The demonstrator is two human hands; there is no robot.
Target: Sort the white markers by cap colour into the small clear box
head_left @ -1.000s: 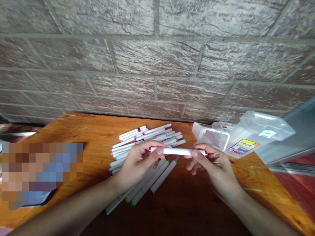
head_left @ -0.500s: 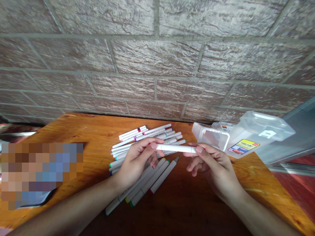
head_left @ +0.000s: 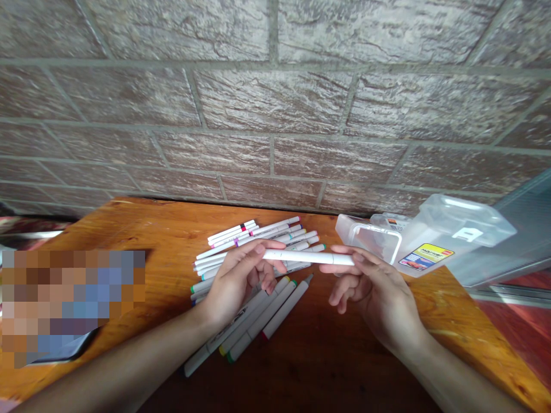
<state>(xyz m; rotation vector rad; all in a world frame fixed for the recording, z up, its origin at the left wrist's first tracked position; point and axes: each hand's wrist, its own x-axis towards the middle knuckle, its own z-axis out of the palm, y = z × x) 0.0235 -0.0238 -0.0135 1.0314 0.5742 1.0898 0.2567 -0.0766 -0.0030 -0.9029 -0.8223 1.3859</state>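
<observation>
"Step in hand, left to right?"

"Handling a marker, I'd judge. At 9 o'clock the left hand [head_left: 236,278] has its grip closed on one end of the white marker [head_left: 301,258], held nearly level above the surface [head_left: 163,229]; at 3 o'clock the right hand's [head_left: 381,281] grip pinches the other end, lower fingers loosely curled. Fingers hide both tips."

"And the next move calls for?"

"Any shift needs one grip to ease while the other steadies, I'd say."

"Around that marker?"

"A dark-edged flat thing [head_left: 71,347], partly blurred out, between 8 and 9; loose markers [head_left: 262,320] from 10 round to 7, the left hand covering some; towards 3, a clear plastic piece [head_left: 374,229] partly behind the right fingers, then a labelled plastic box [head_left: 447,232]. A brick-patterned wall [head_left: 275,103] bars 12."
</observation>
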